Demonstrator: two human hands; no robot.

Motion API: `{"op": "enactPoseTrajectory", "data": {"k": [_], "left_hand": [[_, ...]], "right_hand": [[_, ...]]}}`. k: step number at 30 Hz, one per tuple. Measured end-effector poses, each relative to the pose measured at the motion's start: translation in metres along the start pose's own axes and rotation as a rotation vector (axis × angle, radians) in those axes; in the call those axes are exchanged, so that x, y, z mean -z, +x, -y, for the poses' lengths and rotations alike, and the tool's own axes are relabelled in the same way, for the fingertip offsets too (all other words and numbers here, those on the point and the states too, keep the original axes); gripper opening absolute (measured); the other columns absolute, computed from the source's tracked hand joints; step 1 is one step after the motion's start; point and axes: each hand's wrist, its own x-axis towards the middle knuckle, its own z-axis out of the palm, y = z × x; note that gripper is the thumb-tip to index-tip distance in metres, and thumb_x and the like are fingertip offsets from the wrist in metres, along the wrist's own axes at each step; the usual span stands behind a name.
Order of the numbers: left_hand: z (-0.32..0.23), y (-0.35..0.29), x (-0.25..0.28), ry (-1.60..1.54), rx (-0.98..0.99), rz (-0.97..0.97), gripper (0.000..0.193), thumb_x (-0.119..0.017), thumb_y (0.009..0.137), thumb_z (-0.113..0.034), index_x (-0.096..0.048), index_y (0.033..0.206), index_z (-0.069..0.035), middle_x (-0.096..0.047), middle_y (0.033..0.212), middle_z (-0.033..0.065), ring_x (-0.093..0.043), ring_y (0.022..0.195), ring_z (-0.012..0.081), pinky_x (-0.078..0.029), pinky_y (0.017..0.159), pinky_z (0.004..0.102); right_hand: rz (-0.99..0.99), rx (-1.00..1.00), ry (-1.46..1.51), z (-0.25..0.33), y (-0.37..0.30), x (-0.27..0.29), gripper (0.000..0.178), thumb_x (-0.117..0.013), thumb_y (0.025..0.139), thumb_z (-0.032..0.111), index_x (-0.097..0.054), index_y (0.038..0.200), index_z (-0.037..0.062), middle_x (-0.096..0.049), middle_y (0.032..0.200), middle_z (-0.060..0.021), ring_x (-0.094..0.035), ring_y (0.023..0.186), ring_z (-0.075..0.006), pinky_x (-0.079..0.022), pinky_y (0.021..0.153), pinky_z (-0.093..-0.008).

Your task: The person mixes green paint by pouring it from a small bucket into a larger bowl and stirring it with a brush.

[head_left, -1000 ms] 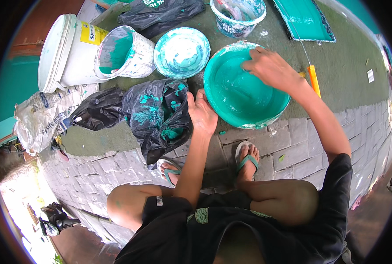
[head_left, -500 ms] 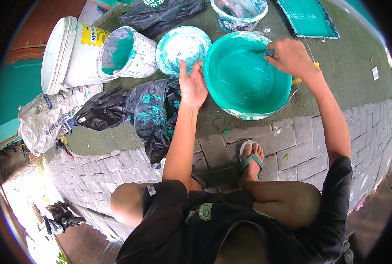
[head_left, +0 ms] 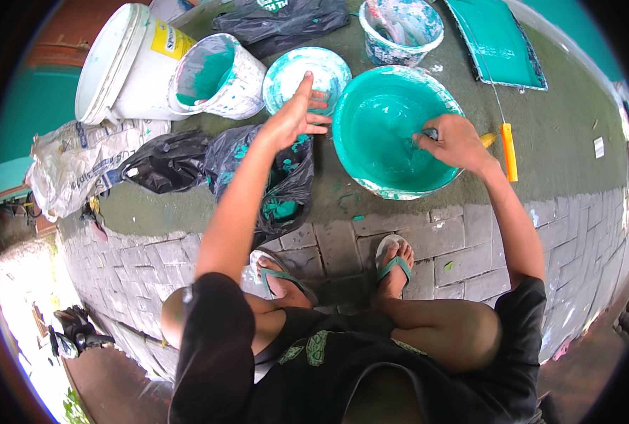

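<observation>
A wide bucket (head_left: 399, 192) of wet teal paint (head_left: 374, 131) stands in front of me, its rim smeared white and teal. My right hand (head_left: 452, 141) is closed round a dark-ended handle (head_left: 431, 133) inside the bucket's right side; the tool's lower part is hidden. My left hand (head_left: 297, 120) is open and empty, fingers spread, left of the bucket. Behind those fingers lies a round white lid or shallow dish (head_left: 304, 67) streaked with teal. Below the hand, a black plastic bag (head_left: 286, 187) is spotted with teal paint.
A large white bucket (head_left: 141, 78) and a paint-coated smaller pail (head_left: 237, 88) lie tilted at left, above a crumpled sack (head_left: 74, 166). Behind are a small tub (head_left: 399, 49) and another black bag (head_left: 279, 28). At right are a teal paint tray (head_left: 495, 42) and a roller's orange handle (head_left: 509, 155).
My left hand has come off the bucket's left side, moving left with fingers spreading. My right hand has moved down along the bucket's right side with the handle.
</observation>
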Motion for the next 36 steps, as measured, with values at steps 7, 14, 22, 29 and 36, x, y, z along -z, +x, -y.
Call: {"op": "enactPoseTrajectory", "data": {"k": [7, 14, 22, 29, 36], "left_hand": [[-0.054, -0.143, 0.015, 0.703, -0.122, 0.069, 0.076, -0.031, 0.096, -0.063, -0.045, 0.132, 0.002, -0.048, 0.133, 0.019, -0.056, 0.113, 0.0315, -0.045, 0.095, 0.0402], [-0.016, -0.282, -0.008, 1.142, -0.062, 0.208, 0.05, -0.055, 0.094, -0.039, -0.049, 0.129, -0.004, -0.051, 0.127, 0.0178, -0.053, 0.116, 0.0359, -0.043, 0.097, 0.0442], [0.012, -0.268, -0.002, 1.177, -0.193, -0.221, 0.051, -0.061, 0.091, -0.031, -0.048, 0.131, -0.003, -0.052, 0.127, 0.0186, -0.053, 0.114, 0.0381, -0.045, 0.094, 0.0443], [0.015, -0.273, -0.003, 1.222, -0.167, -0.186, 0.054, -0.062, 0.089, -0.032, -0.047, 0.132, -0.003, -0.052, 0.128, 0.0184, -0.053, 0.116, 0.037, -0.045, 0.095, 0.044], [0.014, -0.272, -0.003, 1.2, -0.173, -0.163, 0.054, -0.061, 0.09, -0.033, -0.047, 0.132, -0.003, -0.052, 0.129, 0.0181, -0.052, 0.117, 0.0369, -0.045, 0.096, 0.0433]], "right_hand": [[-0.158, -0.07, 0.146, 0.008, -0.001, 0.015, 0.027, -0.068, 0.083, 0.032, -0.072, 0.084, 0.0052, -0.064, 0.064, -0.0171, -0.064, 0.063, -0.0344, -0.051, 0.061, -0.042], [-0.292, 0.077, -0.313, 0.015, 0.0, 0.015, 0.025, -0.066, 0.085, 0.029, -0.064, 0.081, 0.0043, -0.063, 0.062, -0.016, -0.063, 0.059, -0.0336, -0.051, 0.057, -0.0426], [-0.102, 0.148, -0.291, 0.001, 0.012, -0.017, 0.025, -0.067, 0.086, 0.028, -0.066, 0.083, 0.0028, -0.059, 0.058, -0.0183, -0.061, 0.056, -0.0363, -0.048, 0.054, -0.043], [0.023, 0.133, -0.034, 0.025, 0.01, -0.012, 0.029, -0.068, 0.085, 0.027, -0.068, 0.081, -0.0027, -0.058, 0.059, -0.0202, -0.06, 0.057, -0.0365, -0.047, 0.056, -0.0435], [-0.042, 0.019, 0.232, 0.014, 0.014, 0.004, 0.029, -0.068, 0.086, 0.028, -0.072, 0.088, -0.0005, -0.056, 0.053, -0.0138, -0.055, 0.047, -0.0233, -0.042, 0.05, -0.0344]]}}
